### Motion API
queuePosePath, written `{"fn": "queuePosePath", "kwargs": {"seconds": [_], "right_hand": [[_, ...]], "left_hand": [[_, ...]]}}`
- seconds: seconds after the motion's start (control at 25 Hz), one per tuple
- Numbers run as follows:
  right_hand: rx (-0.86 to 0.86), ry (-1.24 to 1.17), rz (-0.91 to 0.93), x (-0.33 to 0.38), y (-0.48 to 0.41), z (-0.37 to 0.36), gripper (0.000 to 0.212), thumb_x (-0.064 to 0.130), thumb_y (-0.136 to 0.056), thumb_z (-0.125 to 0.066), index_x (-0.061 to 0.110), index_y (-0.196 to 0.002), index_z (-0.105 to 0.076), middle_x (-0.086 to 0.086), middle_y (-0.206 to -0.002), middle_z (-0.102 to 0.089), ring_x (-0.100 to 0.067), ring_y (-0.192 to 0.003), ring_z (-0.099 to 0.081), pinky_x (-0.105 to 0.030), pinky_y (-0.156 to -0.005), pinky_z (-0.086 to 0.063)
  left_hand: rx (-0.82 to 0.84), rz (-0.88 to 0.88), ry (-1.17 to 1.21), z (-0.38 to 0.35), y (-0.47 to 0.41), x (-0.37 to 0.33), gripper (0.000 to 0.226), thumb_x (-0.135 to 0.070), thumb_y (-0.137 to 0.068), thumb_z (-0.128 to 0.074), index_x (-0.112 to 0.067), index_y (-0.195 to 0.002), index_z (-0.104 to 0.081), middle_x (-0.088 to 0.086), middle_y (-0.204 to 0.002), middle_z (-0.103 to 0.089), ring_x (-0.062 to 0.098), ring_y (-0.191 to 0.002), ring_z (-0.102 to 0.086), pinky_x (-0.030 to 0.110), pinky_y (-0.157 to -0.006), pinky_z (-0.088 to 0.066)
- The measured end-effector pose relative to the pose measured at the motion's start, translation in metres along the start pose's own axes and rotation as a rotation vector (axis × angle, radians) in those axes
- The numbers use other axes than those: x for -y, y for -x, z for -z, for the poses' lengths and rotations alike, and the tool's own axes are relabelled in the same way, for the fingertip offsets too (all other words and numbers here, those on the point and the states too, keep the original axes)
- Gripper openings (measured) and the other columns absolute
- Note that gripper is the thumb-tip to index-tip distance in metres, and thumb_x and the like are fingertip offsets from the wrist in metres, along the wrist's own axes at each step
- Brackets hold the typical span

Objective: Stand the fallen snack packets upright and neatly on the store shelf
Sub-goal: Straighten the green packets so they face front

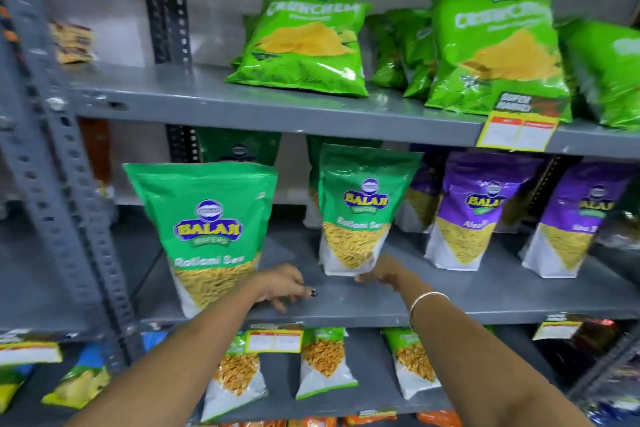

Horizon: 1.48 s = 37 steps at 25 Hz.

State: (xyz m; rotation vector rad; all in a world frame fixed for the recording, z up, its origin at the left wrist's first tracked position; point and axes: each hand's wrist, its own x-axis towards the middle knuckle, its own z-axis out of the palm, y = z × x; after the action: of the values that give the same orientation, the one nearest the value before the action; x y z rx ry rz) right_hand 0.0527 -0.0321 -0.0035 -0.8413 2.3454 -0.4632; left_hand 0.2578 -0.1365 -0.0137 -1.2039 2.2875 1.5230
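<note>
Two green Ratlami Sev packets stand upright on the middle grey shelf point(346, 305). The large one point(204, 232) is at the front left edge; the smaller one point(356, 208) stands further back to its right. My left hand point(282, 284) hovers just right of the large packet's base, fingers loosely spread, holding nothing. My right hand point(381, 270) touches the bottom right corner of the smaller packet, fingers curled at its base. Two purple packets point(474, 211) stand upright further right on the same shelf.
Light green Crunchem bags point(304, 42) lean on the top shelf, with a yellow price tag point(516, 133) on its edge. Smaller snack packets point(322, 360) stand on the lower shelf. A perforated grey upright point(62, 184) bounds the left side. More green packets stand behind the front row.
</note>
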Motion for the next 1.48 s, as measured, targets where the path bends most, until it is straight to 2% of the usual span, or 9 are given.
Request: {"fn": "queuePosePath", "kwargs": {"seconds": [0.08, 0.16, 0.24, 0.36, 0.6, 0.76, 0.88, 1.0, 1.48], "right_hand": [[-0.082, -0.172, 0.066, -0.015, -0.019, 0.017, 0.099, 0.031, -0.074, -0.075, 0.0, -0.146, -0.014, -0.018, -0.153, -0.025, -0.031, -0.14, -0.029, -0.039, -0.11, -0.034], [-0.032, -0.428, 0.176, -0.021, -0.036, 0.031, 0.098, 0.017, -0.074, -0.076, 0.0, -0.146, -0.012, -0.016, -0.153, -0.024, -0.03, -0.14, -0.029, -0.04, -0.109, -0.035], [0.101, -0.616, 0.299, -0.026, -0.052, 0.038, 0.082, 0.0, -0.071, -0.075, 0.0, -0.138, -0.029, -0.018, -0.145, -0.041, -0.031, -0.132, -0.042, -0.043, -0.106, -0.041], [0.19, -0.644, 0.492, -0.033, -0.063, 0.038, 0.059, -0.013, -0.068, -0.072, 0.005, -0.119, -0.049, -0.014, -0.128, -0.057, -0.026, -0.117, -0.055, -0.041, -0.105, -0.042], [0.247, -0.567, 0.504, -0.051, -0.052, 0.039, 0.079, -0.003, -0.063, -0.08, 0.007, -0.131, -0.041, -0.012, -0.132, -0.057, -0.027, -0.121, -0.053, -0.038, -0.088, -0.049], [0.211, -0.456, 0.471, -0.057, -0.029, 0.033, 0.08, 0.011, -0.061, -0.084, 0.013, -0.13, -0.043, -0.011, -0.128, -0.06, -0.032, -0.116, -0.059, -0.027, -0.059, -0.051], [0.182, -0.407, 0.45, -0.063, -0.014, 0.032, 0.08, 0.018, -0.063, -0.083, 0.017, -0.131, -0.042, -0.009, -0.127, -0.061, -0.032, -0.107, -0.063, -0.038, -0.063, -0.055], [0.201, -0.408, 0.406, -0.063, -0.001, 0.032, 0.079, 0.019, -0.068, -0.081, 0.016, -0.134, -0.039, -0.006, -0.133, -0.056, -0.02, -0.102, -0.056, -0.026, -0.054, -0.052], [0.161, -0.43, 0.36, -0.061, 0.018, 0.028, 0.075, 0.019, -0.071, -0.078, 0.014, -0.134, -0.036, -0.008, -0.134, -0.054, -0.019, -0.101, -0.052, -0.025, -0.054, -0.047]], "left_hand": [[-0.238, -0.074, 0.147, -0.011, -0.031, -0.022, 0.077, -0.027, -0.073, -0.073, -0.005, -0.137, -0.037, 0.013, -0.134, -0.05, 0.025, -0.12, -0.051, 0.039, -0.096, -0.047], [-0.382, -0.113, 0.269, -0.019, -0.055, -0.042, 0.097, -0.019, -0.071, -0.077, -0.003, -0.147, -0.019, 0.011, -0.154, -0.029, 0.026, -0.14, -0.031, 0.037, -0.114, -0.03], [-0.43, -0.105, 0.295, -0.022, -0.074, -0.052, 0.084, -0.009, -0.075, -0.073, -0.002, -0.144, -0.025, 0.009, -0.15, -0.034, 0.025, -0.137, -0.035, 0.035, -0.111, -0.03], [-0.497, -0.084, 0.314, -0.032, -0.089, -0.056, 0.059, -0.001, -0.071, -0.074, -0.001, -0.123, -0.047, 0.016, -0.133, -0.056, 0.019, -0.108, -0.054, 0.039, -0.101, -0.044], [-0.59, 0.011, 0.19, -0.052, -0.064, -0.051, 0.066, -0.011, -0.06, -0.083, -0.002, -0.118, -0.053, 0.015, -0.124, -0.063, 0.031, -0.113, -0.058, 0.04, -0.095, -0.048], [-0.548, 0.042, 0.049, -0.058, -0.048, -0.04, 0.084, -0.033, -0.053, -0.086, -0.007, -0.125, -0.051, 0.011, -0.131, -0.059, 0.028, -0.118, -0.056, 0.04, -0.097, -0.048], [-0.541, 0.024, 0.038, -0.063, -0.034, -0.041, 0.087, -0.036, -0.052, -0.085, -0.007, -0.127, -0.05, 0.01, -0.134, -0.058, 0.027, -0.12, -0.054, 0.04, -0.1, -0.047], [-0.53, -0.031, 0.024, -0.068, -0.017, -0.049, 0.07, -0.019, -0.063, -0.081, -0.006, -0.125, -0.051, 0.009, -0.132, -0.058, 0.027, -0.121, -0.053, 0.036, -0.099, -0.043], [-0.449, -0.073, 0.01, -0.065, -0.018, -0.046, 0.068, -0.018, -0.068, -0.078, -0.01, -0.129, -0.048, 0.008, -0.137, -0.054, 0.027, -0.126, -0.049, 0.038, -0.104, -0.041]]}}
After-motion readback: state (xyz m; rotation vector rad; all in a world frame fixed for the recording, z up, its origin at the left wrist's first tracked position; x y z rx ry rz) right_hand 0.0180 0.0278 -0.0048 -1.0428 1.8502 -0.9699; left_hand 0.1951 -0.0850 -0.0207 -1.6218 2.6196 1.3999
